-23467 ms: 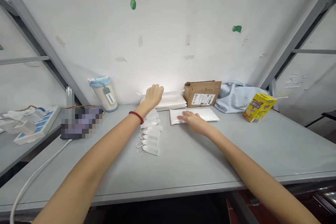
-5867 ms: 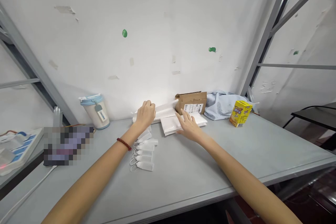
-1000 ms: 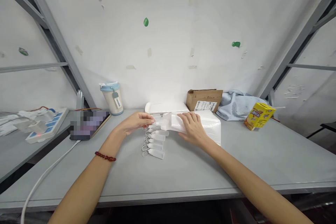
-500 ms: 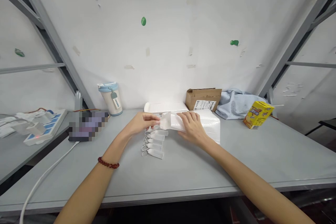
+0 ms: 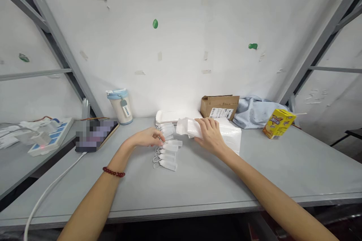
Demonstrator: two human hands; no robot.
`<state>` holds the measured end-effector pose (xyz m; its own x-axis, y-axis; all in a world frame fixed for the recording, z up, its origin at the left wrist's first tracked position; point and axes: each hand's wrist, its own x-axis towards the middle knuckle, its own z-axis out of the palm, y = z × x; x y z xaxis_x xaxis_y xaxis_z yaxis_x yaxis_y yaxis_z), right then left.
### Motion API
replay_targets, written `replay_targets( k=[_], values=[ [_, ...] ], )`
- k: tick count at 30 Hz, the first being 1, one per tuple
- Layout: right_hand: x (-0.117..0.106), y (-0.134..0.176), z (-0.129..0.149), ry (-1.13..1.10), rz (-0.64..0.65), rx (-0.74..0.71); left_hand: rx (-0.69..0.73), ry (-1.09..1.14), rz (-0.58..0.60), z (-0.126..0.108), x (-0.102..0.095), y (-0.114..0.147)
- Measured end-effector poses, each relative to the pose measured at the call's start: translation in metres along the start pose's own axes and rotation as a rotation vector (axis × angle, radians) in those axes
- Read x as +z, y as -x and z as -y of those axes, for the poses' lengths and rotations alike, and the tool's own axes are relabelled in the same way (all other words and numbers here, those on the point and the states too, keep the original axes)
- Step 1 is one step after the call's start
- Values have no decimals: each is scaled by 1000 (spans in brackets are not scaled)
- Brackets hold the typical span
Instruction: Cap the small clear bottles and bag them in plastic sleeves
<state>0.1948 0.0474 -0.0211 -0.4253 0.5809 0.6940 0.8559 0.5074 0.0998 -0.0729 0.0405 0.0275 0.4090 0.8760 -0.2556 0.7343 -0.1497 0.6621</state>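
Note:
Several small translucent plastic bottles (image 5: 169, 165) with white caps and thin cord loops lie in a column on the grey table. My left hand (image 5: 148, 137) is at the cap ends of the upper bottles, fingers curled and thumb close to the fingertips. What is in that pinch, if anything, I cannot make out. My right hand (image 5: 210, 135) is wrapped over a white plastic bag (image 5: 232, 133), which lies to the right of the bottles. The bag's crumpled mouth points left, toward my left hand.
A white box (image 5: 181, 116) lies behind the bottles, with a cardboard box (image 5: 222, 106) and a light blue cloth (image 5: 254, 111) to its right. A yellow drink carton (image 5: 278, 123) stands at right. At left are a tumbler (image 5: 121, 107), a phone (image 5: 96, 135) and a power strip (image 5: 52, 137).
My left hand has let go of the bag's mouth and moved slightly left and down to the bottles. The bag has shifted a little right under my right hand.

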Motion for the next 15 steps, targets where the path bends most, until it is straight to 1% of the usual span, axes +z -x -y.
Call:
replay_targets(
  k=[5,10,15],
  values=[
    [0,0,0,3,6,2,32,23,34,0,0,1],
    [0,0,1,7,3,1,100,72,68,4,3,-4],
    [1,0,0,3,-2,-5,119,74,81,6,6,-7]
  ],
)
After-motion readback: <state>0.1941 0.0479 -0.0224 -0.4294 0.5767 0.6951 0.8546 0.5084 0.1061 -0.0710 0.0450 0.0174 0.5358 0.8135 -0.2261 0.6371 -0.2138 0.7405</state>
